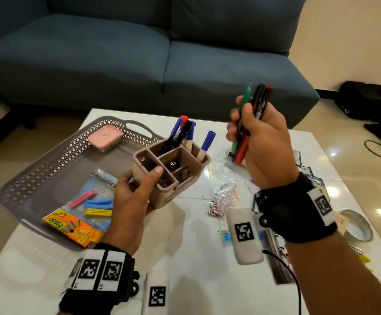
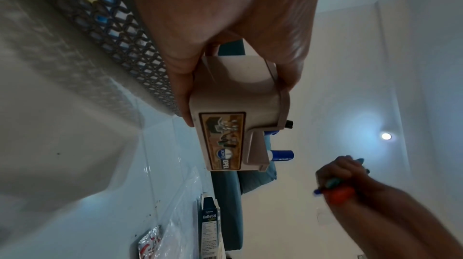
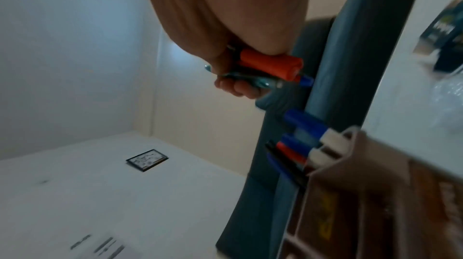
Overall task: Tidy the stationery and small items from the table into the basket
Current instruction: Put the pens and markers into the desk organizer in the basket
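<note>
My left hand (image 1: 137, 192) grips a beige compartmented pen holder (image 1: 173, 169), lifted and tilted just right of the grey lattice basket (image 1: 55, 164). The thumb lies over its near rim. Several blue, red and black markers (image 1: 186, 130) stand in its far compartments. The left wrist view shows the pen holder (image 2: 233, 116) from below with its label. My right hand (image 1: 260, 137) is raised right of the holder, curled round a bundle of pens (image 1: 250, 114), green, black and red. In the right wrist view the red pen (image 3: 273, 64) sticks out of the fist.
In the basket lie a pink box (image 1: 105, 137) and a bag-clip packet (image 1: 82, 214). Plastic wrappers (image 1: 224, 189), sachets, cards and a tape roll (image 1: 357, 223) lie on the white table's right side. A blue sofa (image 1: 139, 53) stands behind the table.
</note>
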